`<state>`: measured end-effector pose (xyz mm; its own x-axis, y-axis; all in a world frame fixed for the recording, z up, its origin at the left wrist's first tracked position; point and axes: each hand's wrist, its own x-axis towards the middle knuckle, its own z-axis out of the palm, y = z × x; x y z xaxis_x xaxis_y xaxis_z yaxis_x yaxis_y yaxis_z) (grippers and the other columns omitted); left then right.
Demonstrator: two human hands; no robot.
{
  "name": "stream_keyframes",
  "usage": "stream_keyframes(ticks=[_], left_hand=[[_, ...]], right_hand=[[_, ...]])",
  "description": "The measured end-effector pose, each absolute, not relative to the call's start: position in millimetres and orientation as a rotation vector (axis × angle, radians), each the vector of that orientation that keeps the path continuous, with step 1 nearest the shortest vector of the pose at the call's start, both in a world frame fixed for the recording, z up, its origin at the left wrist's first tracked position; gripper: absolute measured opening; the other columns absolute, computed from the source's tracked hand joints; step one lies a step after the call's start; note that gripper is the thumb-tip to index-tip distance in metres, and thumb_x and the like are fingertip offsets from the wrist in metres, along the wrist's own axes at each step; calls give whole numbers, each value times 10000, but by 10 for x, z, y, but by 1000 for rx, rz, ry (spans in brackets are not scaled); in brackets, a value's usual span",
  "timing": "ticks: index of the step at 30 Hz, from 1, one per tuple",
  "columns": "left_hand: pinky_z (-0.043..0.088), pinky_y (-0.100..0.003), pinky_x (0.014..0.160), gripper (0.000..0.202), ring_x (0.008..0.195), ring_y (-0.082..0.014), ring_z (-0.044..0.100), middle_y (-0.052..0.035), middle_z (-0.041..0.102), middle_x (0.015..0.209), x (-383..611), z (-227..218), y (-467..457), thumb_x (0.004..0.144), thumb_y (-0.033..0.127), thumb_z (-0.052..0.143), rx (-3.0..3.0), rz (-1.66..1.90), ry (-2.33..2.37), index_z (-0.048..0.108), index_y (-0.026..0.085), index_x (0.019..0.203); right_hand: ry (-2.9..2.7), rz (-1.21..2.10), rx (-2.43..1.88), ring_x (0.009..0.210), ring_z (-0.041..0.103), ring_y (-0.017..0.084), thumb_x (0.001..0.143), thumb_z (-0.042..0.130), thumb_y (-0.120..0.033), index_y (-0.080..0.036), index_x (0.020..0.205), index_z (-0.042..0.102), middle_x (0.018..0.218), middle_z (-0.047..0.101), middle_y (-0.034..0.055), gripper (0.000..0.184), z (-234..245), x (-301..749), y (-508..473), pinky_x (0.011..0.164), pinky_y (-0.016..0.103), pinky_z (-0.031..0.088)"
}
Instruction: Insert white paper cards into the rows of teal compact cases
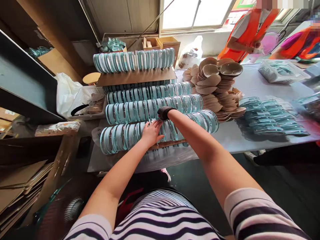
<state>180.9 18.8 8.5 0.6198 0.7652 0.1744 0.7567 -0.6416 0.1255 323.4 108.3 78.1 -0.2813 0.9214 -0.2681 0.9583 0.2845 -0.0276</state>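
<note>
Long rows of round, flat, clear and teal discs stand on edge across the table; their exact kind I cannot tell. My left hand (151,133) lies on the front row of discs (122,136), fingers stretched out and apart, fingertips near the row's top. Just beyond it, my right hand (165,112), in a black glove, is curled down at the gap between the front row and the second row (130,111). Its fingertips are hidden, and so is whatever they grip.
Another row (135,60) rests on cardboard (137,77) at the back. Brown oval pieces (208,81) are piled right of the rows, beside teal stacks (265,116). A white basket (96,111) stands left. Two people in orange vests (246,33) are at the far right.
</note>
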Motion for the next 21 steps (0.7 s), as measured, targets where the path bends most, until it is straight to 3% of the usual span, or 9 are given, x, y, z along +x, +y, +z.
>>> stream_keyframes(ticks=[4,6,10,15,19,21], left_hand=[[273,-508,1139,650,1392,-263,381,-91,448,1499,1813,79,164,860,456,599,2739,355,1323,421,218,1439],[263,-510,1146,654,1400,-259,371,-73,432,1512,1827,79,148,858,442,604,2721,349,1329,404,240,1447],[252,-507,1154,652,1405,-259,364,-53,421,1521,1851,80,128,853,447,601,2694,318,1332,402,261,1446],[236,-509,1169,635,1410,-256,353,-41,420,1521,1824,113,87,850,427,593,2658,337,1361,419,251,1434],[188,-502,1195,639,1453,-261,268,-52,386,1542,1933,203,31,879,409,565,2641,403,1401,388,221,1463],[155,-510,1204,688,1473,-270,214,-66,347,1562,2088,228,22,883,438,563,2671,444,1361,344,204,1492]], right_hand=[[2436,-209,1739,929,652,157,941,498,-232,-93,992,700,963,706,81,251,744,3462,624,813,251,449],[2478,-186,1766,908,661,174,921,493,-218,-124,1010,704,980,712,95,247,590,3575,272,773,243,452],[2522,-235,1849,799,671,213,898,528,-233,-173,982,724,976,719,102,221,-79,3656,-418,670,286,480],[2546,-254,1960,908,673,230,941,457,-206,-226,1078,721,1090,721,93,298,-687,3640,-838,749,307,503],[2590,-214,2041,879,678,214,951,439,-268,-230,1045,726,982,739,89,304,-219,3912,-625,785,304,496],[2472,-52,2174,971,666,227,970,385,-289,-217,1126,696,1043,723,110,356,210,4070,-255,842,316,478]])
